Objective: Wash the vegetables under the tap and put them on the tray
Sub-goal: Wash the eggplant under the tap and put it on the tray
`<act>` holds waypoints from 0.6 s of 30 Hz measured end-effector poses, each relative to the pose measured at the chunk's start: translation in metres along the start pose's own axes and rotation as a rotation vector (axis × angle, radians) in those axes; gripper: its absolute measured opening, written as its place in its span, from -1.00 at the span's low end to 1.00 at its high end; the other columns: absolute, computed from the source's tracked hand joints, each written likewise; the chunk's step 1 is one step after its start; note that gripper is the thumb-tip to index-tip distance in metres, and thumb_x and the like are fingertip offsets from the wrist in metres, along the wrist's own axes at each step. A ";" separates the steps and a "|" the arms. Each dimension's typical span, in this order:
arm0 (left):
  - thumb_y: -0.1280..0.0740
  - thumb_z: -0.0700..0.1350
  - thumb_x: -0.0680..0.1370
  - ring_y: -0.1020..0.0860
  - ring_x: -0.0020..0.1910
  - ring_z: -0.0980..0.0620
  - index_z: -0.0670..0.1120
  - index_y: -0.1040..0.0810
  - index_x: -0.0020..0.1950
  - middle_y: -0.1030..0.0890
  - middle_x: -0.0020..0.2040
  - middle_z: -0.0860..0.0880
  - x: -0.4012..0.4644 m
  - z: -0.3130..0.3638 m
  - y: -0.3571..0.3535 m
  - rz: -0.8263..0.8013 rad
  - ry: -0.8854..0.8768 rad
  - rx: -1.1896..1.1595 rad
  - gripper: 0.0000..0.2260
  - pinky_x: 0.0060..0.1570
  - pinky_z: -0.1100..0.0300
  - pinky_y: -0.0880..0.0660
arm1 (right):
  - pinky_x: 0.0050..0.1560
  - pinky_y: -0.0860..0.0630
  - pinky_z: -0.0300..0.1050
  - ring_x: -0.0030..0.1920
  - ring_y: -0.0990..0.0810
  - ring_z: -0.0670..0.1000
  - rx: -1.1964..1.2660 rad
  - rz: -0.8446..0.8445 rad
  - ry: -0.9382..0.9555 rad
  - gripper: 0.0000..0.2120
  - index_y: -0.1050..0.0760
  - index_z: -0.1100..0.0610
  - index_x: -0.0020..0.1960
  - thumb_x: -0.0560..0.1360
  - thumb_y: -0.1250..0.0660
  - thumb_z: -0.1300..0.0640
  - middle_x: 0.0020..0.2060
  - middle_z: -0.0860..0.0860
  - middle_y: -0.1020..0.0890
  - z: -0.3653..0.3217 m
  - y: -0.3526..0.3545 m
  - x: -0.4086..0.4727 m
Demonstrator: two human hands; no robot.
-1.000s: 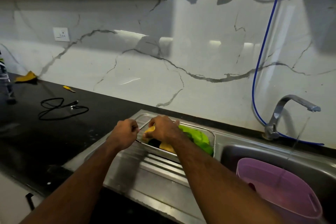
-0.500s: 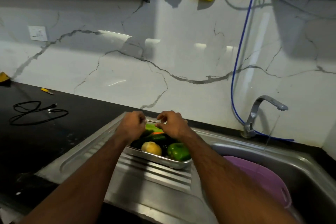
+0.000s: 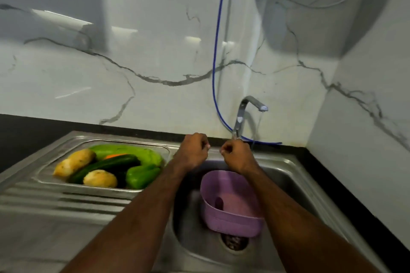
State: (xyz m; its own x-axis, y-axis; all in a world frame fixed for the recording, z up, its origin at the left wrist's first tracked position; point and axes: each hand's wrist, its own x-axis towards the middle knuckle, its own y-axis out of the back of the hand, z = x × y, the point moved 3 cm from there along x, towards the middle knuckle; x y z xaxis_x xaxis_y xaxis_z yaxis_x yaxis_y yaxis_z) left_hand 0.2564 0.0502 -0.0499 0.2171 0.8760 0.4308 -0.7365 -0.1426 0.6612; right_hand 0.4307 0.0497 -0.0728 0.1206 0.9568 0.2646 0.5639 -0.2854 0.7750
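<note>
Both fists curled, holding nothing I can see: left hand (image 3: 192, 152) and right hand (image 3: 237, 154) side by side over sink's (image 3: 295, 168) back edge, near tap (image 3: 243, 113). Vegetables (image 3: 111, 165) in steel tray (image 3: 44, 178) on drainboard, left of basin.

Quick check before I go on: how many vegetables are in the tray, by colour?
Green: 3, the long pale gourd, dark cucumber, capsicum
Yellow: 2, potatoes and
Orange: 1, a carrot, mostly hidden
Total: 6 visible
</note>
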 end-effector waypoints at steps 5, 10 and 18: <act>-0.36 -0.26 0.51 -0.63 -0.15 -0.08 -0.18 -0.67 -0.17 -0.69 -0.19 -0.14 -0.009 -0.005 -0.078 -0.044 0.155 -0.132 -0.89 -0.21 0.25 -0.39 | 0.05 -0.60 -0.01 -0.05 -0.69 0.11 -0.066 -0.066 -0.127 -0.84 -0.70 0.13 -0.11 0.51 -0.34 0.22 -0.14 0.10 -0.74 0.073 -0.012 -0.013; -0.36 -0.25 0.51 -0.66 -0.07 -0.12 -0.18 -0.66 -0.19 -0.71 -0.15 -0.18 -0.011 -0.026 -0.123 0.051 0.435 -0.285 -0.89 -0.11 0.21 -0.46 | 0.09 -0.47 -0.18 0.15 -0.63 0.15 -0.173 -0.498 -0.157 -0.70 -0.60 0.15 0.28 0.63 -0.21 0.27 0.19 0.11 -0.66 0.107 -0.064 -0.018; -0.35 -0.28 0.49 -0.60 -0.16 -0.05 -0.16 -0.67 -0.21 -0.68 -0.21 -0.12 -0.002 -0.057 -0.155 0.060 0.614 -0.466 -0.87 -0.07 0.15 -0.51 | 0.16 -0.41 -0.04 0.14 -0.53 0.05 -0.180 -0.685 -0.197 -0.62 -0.50 0.01 0.41 0.67 -0.21 -0.12 0.29 0.06 -0.59 0.117 -0.136 -0.028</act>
State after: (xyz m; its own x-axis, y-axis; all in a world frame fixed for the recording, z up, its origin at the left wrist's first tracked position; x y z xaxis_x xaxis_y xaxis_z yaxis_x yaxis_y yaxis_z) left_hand 0.3334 0.0969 -0.1881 -0.1256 0.9908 -0.0499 -0.9590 -0.1084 0.2620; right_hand 0.4465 0.0686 -0.2530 -0.0564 0.9115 -0.4075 0.4248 0.3912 0.8164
